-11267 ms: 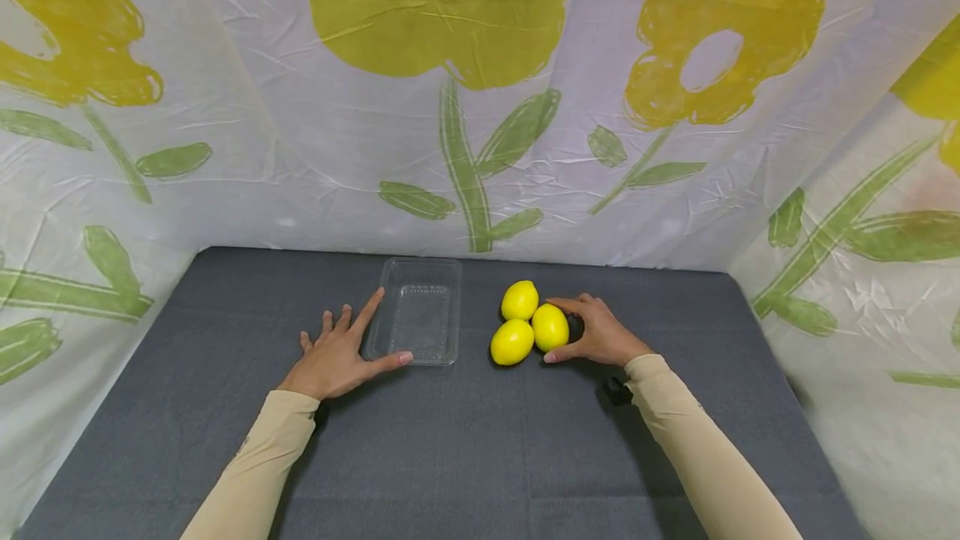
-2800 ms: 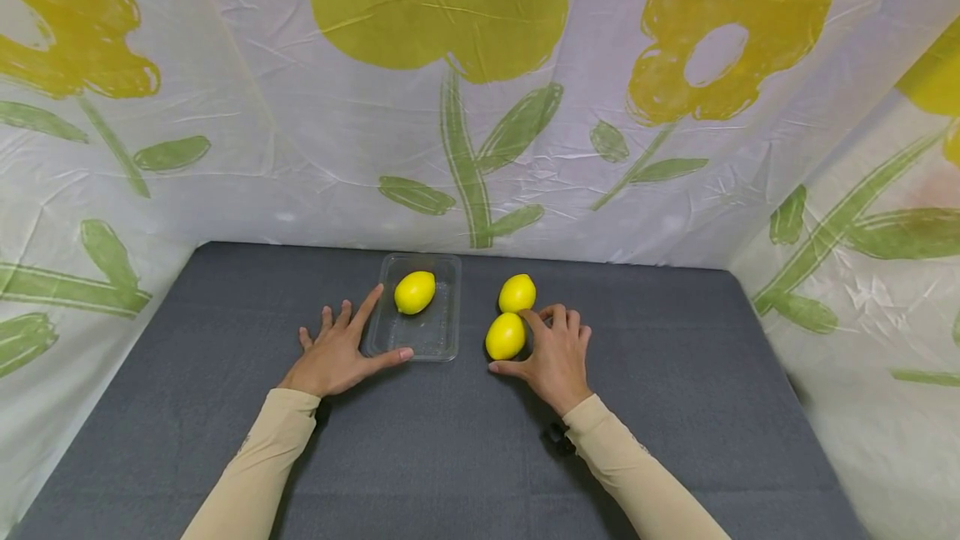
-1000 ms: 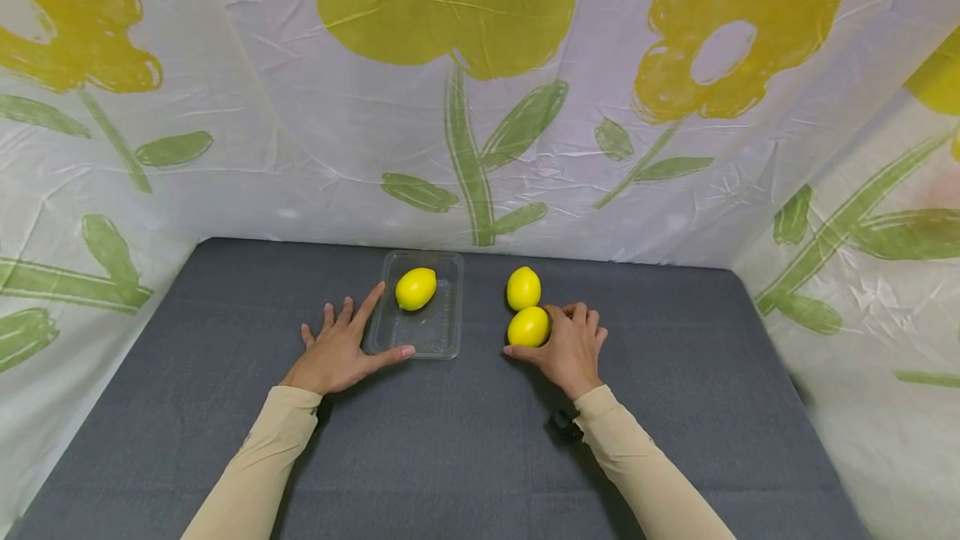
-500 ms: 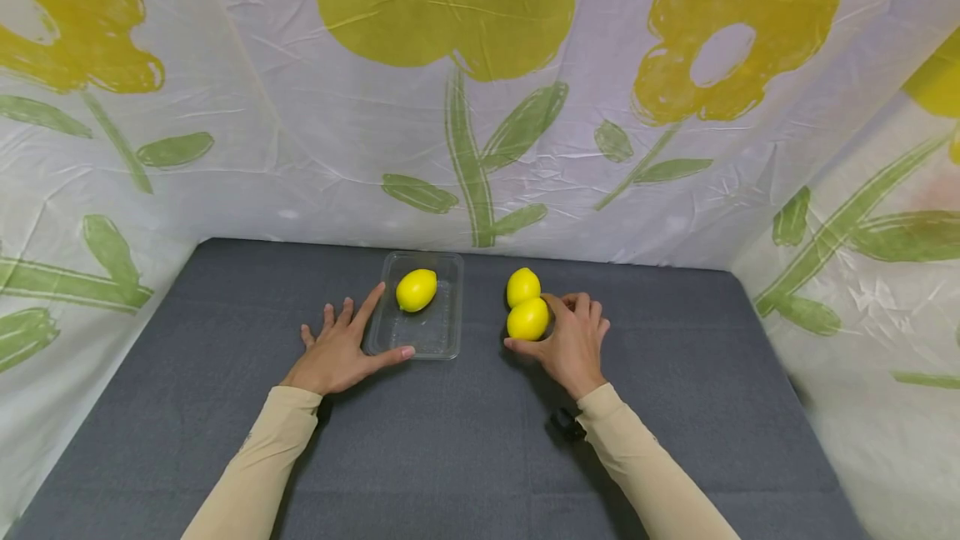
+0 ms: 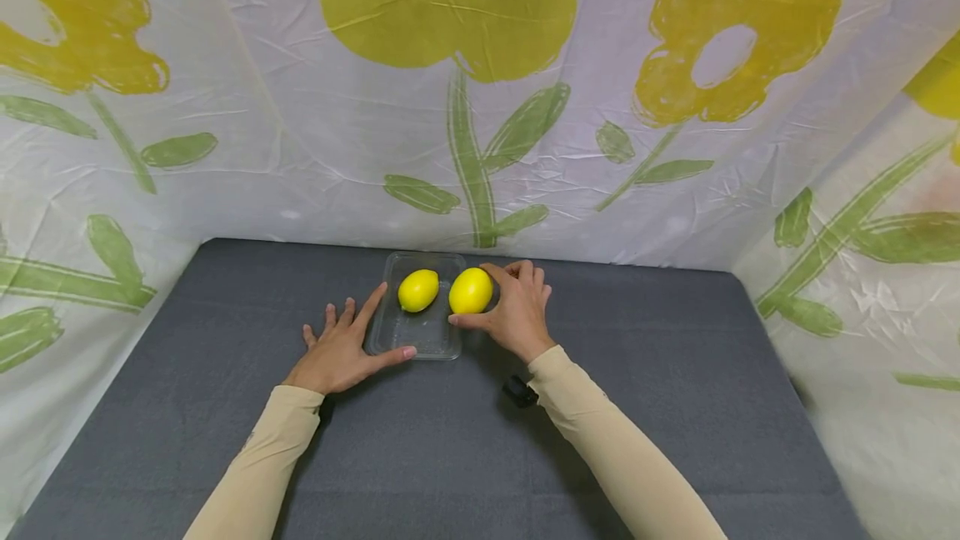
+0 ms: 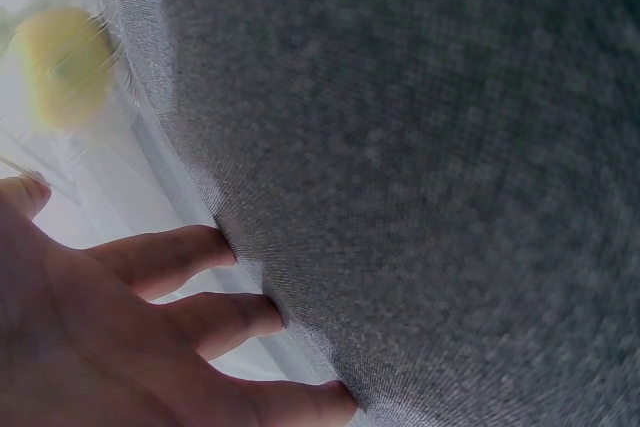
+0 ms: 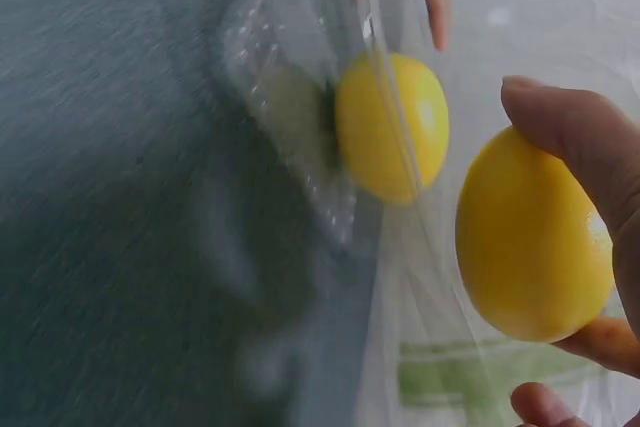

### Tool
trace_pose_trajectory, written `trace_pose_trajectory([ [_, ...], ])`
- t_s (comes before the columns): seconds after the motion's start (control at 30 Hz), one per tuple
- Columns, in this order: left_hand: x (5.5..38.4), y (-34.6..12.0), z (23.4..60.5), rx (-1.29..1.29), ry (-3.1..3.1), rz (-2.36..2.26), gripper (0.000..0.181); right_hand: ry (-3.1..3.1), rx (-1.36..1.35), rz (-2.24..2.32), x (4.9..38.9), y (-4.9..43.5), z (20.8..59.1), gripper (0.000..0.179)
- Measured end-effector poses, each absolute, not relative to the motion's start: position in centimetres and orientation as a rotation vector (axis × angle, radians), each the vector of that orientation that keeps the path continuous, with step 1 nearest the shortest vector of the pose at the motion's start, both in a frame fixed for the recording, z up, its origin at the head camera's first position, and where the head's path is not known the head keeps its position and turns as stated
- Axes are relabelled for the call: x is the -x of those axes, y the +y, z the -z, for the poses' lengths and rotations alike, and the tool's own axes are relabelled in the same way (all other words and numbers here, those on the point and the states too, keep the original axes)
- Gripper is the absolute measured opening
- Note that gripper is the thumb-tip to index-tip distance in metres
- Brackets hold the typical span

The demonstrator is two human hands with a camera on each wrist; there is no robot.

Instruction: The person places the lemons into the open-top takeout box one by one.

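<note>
In the head view, a clear plastic tray [image 5: 431, 344] stands near the table's back edge with one lemon [image 5: 418, 290] lying in it. My left hand [image 5: 341, 354] is spread flat-fingered at the tray's left side, index finger and thumb at its rim. My right hand [image 5: 513, 315] pinches a second lemon [image 5: 471, 292] between thumb and fingers, over the tray's right rim. The right wrist view shows this held lemon [image 7: 535, 237] raised, with the lemon in the tray [image 7: 390, 127] seen through the clear wall. No third lemon shows behind my right hand.
A dark grey cloth covers the table [image 5: 450, 457]. Behind it and at both sides hangs a pale sheet [image 5: 315, 148] printed with yellow flowers. A black device [image 5: 519, 391] is strapped at my right wrist.
A lemon first went from the group of three into the tray. My right hand then gripped another, lifted it and carried it left to the tray's rim. The left hand has stayed put.
</note>
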State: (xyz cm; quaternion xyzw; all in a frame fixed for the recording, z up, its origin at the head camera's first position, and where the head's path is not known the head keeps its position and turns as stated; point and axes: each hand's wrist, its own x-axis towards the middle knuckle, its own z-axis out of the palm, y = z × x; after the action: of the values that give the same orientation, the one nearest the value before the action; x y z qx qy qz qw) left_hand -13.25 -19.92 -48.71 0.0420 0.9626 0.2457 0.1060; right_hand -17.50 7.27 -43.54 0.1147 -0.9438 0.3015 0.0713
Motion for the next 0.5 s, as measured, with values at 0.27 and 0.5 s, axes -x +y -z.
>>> trace_pose_trajectory([
  [0.27, 13.3, -20.0, 49.0, -0.137, 2.838, -0.722, 0.114, -2.937, -0.428, -0.851, 18.9, 4.6, 44.0, 0.092],
  [0.5, 13.4, -19.9, 48.8, -0.129, 2.838, -0.719, 0.115, -3.003, -0.447, -0.780, 19.2, 3.2, 44.8, 0.088],
])
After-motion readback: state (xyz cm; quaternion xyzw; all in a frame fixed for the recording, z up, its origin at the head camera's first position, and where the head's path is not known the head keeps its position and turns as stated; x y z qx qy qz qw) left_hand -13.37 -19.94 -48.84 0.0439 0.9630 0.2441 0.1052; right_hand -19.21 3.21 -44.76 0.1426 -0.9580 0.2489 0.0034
